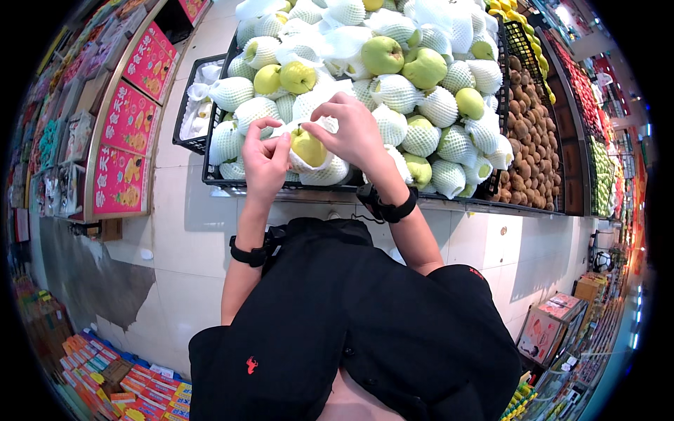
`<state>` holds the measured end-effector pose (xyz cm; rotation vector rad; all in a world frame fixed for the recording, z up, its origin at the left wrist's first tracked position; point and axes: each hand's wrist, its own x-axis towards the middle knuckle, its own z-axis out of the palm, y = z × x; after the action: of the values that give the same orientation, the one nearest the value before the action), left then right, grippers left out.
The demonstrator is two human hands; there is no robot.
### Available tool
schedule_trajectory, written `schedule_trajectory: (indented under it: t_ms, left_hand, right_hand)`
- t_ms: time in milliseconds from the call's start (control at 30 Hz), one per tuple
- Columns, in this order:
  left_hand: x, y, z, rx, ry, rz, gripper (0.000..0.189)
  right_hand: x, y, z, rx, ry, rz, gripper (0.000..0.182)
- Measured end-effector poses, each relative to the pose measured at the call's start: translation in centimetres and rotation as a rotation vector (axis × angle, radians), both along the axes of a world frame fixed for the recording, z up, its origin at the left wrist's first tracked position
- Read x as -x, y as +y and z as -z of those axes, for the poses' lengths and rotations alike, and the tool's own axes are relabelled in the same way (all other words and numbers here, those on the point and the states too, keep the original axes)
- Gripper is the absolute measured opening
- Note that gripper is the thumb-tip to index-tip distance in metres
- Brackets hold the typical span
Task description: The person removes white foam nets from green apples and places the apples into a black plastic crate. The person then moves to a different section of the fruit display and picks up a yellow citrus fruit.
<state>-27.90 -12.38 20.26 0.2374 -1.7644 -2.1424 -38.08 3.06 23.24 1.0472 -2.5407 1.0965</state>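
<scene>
A yellow-green pear (307, 147) with its stem end up sits partly inside a white foam net sleeve (311, 169), near the front edge of a black plastic crate (274, 184). From the left, my left hand (267, 158) pinches the sleeve's upper rim between thumb and fingers. My right hand (350, 129) arches over the fruit's far right side, its thumb and forefinger at the rim by the stem. Around both hands lie many more pears, most in white foam nets, such as one netted pear (396, 93). A few are bare, among them a large green pear (382, 55).
Kiwifruit (526, 142) fill the bin to the right. A smaller black crate (197, 134) with wrapped fruit stands left of the pears. Pink printed panels (124, 142) front a shelf further left. Stacked colourful boxes (142, 389) are behind me on the left, a carton (550, 326) on the right.
</scene>
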Motion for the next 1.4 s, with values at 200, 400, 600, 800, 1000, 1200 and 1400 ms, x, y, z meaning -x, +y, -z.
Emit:
schedule_trajectory:
  t_ms: [200, 400, 600, 800, 1000, 1200, 1400]
  left_hand:
    - [-0.8, 0.5, 0.5, 0.016, 0.01, -0.021, 0.02]
    - [-2.0, -1.3, -1.4, 0.771, -0.108, -0.054, 0.02]
    - [-0.7, -0.8, -2.7, 1.246, 0.055, -0.169, 0.025]
    - [0.2, -2.0, -1.6, 1.106, 0.013, -0.102, 0.011]
    - [0.4, -2.0, -1.0, 0.981, -0.018, -0.134, 0.012]
    - [0.6, -1.5, -1.0, 0.877, -0.02, -0.158, 0.012]
    - [-0.2, -2.6, -0.6, 0.63, 0.001, -0.022, 0.028]
  right_hand:
    - [-0.7, -1.5, 0.2, -0.058, -0.038, -0.073, 0.017]
    - [-0.9, -1.2, 1.3, 0.021, -0.112, -0.139, 0.016]
    - [-1.9, -1.8, 2.0, 0.057, -0.192, -0.194, 0.016]
    - [-2.1, -0.5, 2.3, 0.129, -0.218, -0.185, 0.015]
    - [-2.9, 0.0, 1.6, 0.015, -0.193, -0.176, 0.016]
    - [-3.6, -1.3, 0.7, -0.213, 0.17, -0.154, 0.016]
    - [-3.2, -2.2, 0.9, -0.111, 0.093, -0.231, 0.016]
